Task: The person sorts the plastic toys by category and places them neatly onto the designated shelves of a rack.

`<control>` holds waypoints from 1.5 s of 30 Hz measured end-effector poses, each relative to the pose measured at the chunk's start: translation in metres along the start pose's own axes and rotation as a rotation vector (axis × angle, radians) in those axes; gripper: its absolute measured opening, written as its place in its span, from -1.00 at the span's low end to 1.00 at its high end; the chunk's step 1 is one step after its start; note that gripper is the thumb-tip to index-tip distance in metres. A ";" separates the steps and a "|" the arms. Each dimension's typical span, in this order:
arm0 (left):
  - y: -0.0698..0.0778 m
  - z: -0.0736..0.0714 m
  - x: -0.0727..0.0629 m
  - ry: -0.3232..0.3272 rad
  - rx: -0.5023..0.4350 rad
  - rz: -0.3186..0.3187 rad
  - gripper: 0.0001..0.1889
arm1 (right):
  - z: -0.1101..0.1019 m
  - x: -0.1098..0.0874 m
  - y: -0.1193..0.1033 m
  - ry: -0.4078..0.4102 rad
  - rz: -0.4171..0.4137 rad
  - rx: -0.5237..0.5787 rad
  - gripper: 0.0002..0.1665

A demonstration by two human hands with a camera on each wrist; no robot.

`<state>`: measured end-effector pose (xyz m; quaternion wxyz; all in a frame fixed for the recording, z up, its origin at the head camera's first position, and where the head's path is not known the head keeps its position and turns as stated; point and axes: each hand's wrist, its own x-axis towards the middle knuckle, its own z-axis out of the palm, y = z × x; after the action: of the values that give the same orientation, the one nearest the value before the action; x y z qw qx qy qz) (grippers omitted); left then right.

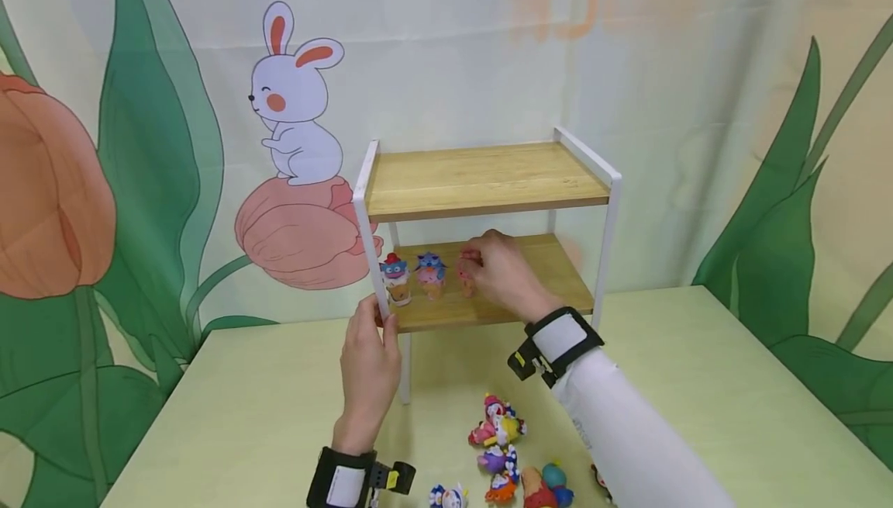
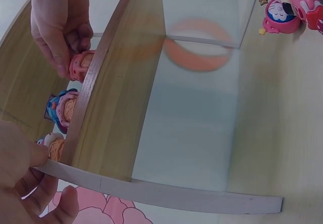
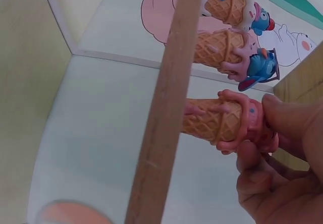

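On the middle board of a small two-tier shelf rack (image 1: 488, 182), my right hand (image 1: 504, 271) pinches a pink ice-cream-cone figurine (image 3: 222, 120) by its top between thumb and fingers. The cone stands upright, its lower end hidden behind the board's edge in the right wrist view. To its left stand a blue-eared cone figurine (image 1: 431, 275) with pink icing and a blue-faced cone figurine (image 1: 396, 279) with a red top. My left hand (image 1: 370, 357) grips the rack's white front-left post (image 2: 166, 191), thumb on one side and fingers curled on the other.
Below the rack's front, several small colourful figurines (image 1: 497, 421) lie in a loose group on the pale green table (image 1: 244, 399). The rack's upper board (image 1: 481, 174) overhangs the right hand's work. Behind stands a printed curtain (image 1: 446, 66) with a rabbit and tulips.
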<state>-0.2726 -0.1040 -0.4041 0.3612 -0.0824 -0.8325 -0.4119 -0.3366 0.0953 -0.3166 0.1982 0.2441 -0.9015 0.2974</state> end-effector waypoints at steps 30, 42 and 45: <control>0.000 0.002 -0.001 -0.006 0.018 -0.007 -0.68 | 0.006 -0.001 0.005 -0.001 0.068 0.088 -0.30; 0.001 0.002 -0.001 0.010 0.024 0.022 -0.73 | -0.015 -0.015 0.006 -0.113 0.148 -0.020 -0.07; 0.000 0.002 -0.001 0.010 0.023 0.021 -0.73 | -0.019 -0.023 0.006 -0.114 0.142 -0.039 -0.06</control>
<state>-0.2725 -0.1020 -0.4058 0.3705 -0.0852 -0.8345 -0.3988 -0.3169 0.1189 -0.3165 0.1299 0.1924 -0.9319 0.2786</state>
